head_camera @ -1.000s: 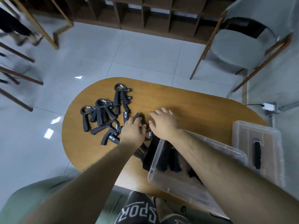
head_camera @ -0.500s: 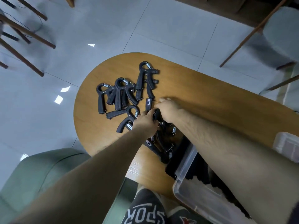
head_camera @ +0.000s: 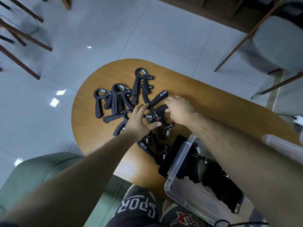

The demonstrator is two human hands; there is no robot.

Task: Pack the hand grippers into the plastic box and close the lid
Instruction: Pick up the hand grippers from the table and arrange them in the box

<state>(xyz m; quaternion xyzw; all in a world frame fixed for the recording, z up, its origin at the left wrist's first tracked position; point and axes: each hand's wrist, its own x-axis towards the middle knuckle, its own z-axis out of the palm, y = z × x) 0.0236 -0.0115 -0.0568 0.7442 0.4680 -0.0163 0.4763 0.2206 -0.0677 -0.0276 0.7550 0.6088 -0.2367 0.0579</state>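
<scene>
Hand gripper (head_camera: 157,99) pinched at one handle by right hand (head_camera: 179,107); left hand (head_camera: 139,122) laid flat on it. Judged stiff, light, snag-prone; handles best gripped.

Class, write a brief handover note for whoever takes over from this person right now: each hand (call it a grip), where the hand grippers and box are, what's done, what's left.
Left grip: fingers fairly straight, resting on the spring end of a hand gripper.
Right grip: fingers curled round that gripper's handle.
Loose hand grippers lie on the wooden table; a second heap lies beside the plastic box.
Done: packed grippers sit in the open box.
Left: pack the rest, close the lid, probably the clear edge at right.
</scene>
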